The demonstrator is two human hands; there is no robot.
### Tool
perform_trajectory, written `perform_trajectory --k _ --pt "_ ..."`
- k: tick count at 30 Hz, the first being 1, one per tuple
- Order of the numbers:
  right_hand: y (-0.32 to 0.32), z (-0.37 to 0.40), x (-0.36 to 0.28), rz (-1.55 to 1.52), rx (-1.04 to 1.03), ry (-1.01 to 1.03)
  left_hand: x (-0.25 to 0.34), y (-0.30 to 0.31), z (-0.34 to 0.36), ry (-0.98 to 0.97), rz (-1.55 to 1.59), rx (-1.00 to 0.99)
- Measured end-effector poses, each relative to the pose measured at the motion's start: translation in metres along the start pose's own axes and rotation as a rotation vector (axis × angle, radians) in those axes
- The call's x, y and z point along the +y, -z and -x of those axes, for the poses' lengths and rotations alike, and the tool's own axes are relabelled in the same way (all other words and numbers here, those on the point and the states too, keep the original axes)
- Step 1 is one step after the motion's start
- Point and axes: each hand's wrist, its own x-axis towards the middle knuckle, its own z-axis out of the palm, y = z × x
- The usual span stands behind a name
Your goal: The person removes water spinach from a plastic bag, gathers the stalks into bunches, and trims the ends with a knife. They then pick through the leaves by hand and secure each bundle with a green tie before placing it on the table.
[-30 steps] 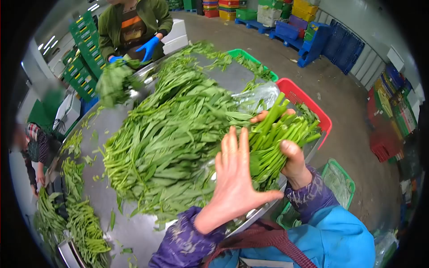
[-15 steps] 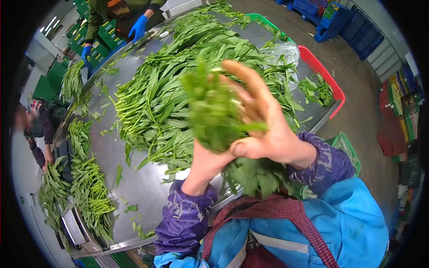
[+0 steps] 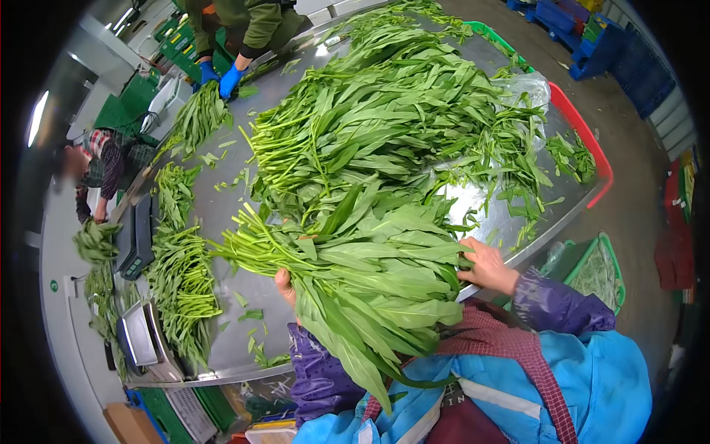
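A large bunch of water spinach [image 3: 370, 270] lies sideways across my front, cut stems to the left and long leaves to the right. My left hand [image 3: 286, 287] is wrapped round it near the stems; leaves cover most of its fingers. At the leaf end my right hand [image 3: 488, 266] has its fingers closed on the tips, partly hidden by them. Just beyond is a big heap of the same greens [image 3: 362, 111] on the metal table [image 3: 248, 288].
At the left are more bunches [image 3: 181, 288] and a scale [image 3: 144, 333]. A co-worker's blue-gloved hands [image 3: 222, 80] hold greens at the far left edge; another person [image 3: 100, 174] stands further left. A red crate [image 3: 580, 126] and a green basket [image 3: 599, 270] are on the right.
The bunch has swung from upright, stem ends facing me, to lying sideways. My right hand has left the stems for the leaf tips. The co-worker's gloved hands have come together on greens.
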Motion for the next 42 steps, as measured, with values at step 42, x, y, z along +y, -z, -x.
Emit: perform_trajectory --k 42 --pt "0.143 -0.02 0.113 0.078 0.068 -0.058 -0.198 -0.116 -0.04 1.143 -0.484 -0.434"
